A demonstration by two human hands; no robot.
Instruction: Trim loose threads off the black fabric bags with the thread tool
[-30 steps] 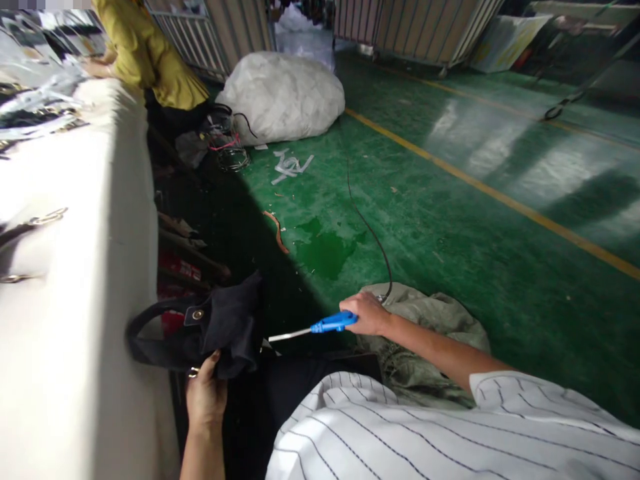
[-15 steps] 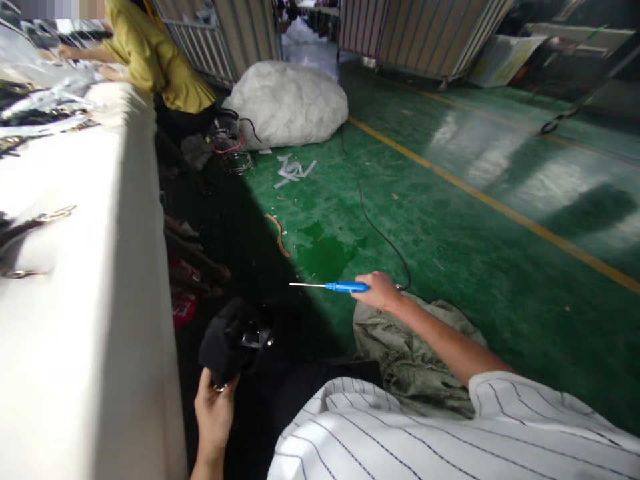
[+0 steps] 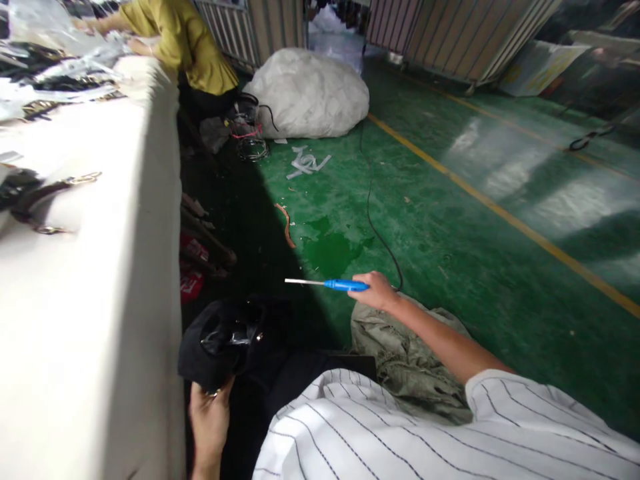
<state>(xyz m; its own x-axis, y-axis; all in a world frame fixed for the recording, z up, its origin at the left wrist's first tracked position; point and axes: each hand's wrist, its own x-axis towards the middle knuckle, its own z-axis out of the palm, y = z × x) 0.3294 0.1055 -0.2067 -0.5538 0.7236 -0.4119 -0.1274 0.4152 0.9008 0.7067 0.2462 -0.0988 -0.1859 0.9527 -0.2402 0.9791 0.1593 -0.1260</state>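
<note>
My left hand (image 3: 211, 415) grips a soft black bag (image 3: 207, 340) from below, low beside the table edge. Small metal fittings and a shiny, clear plastic-like piece show on the bag; its far side blends into the dark. Out over the floor, my right hand (image 3: 377, 291) is closed around the blue handle of what looks like a soldering iron (image 3: 345, 285). Its thin metal shaft points left, toward the space above the bag, and is apart from it. A dark cord (image 3: 385, 233) runs from near the right hand across the floor.
A white-covered table (image 3: 65, 300) on the left bears straps with metal hooks (image 3: 43, 203). Beyond it, a person in a yellow top (image 3: 200, 50) leans over the table. A big white sack (image 3: 313, 93), paper strips (image 3: 307, 163) and greyish cloth (image 3: 400, 360) lie on the green floor.
The bag has shifted slightly left and turned, showing more of its shiny piece. My right hand still holds the iron in nearly the same spot. The view has swung a little left.
</note>
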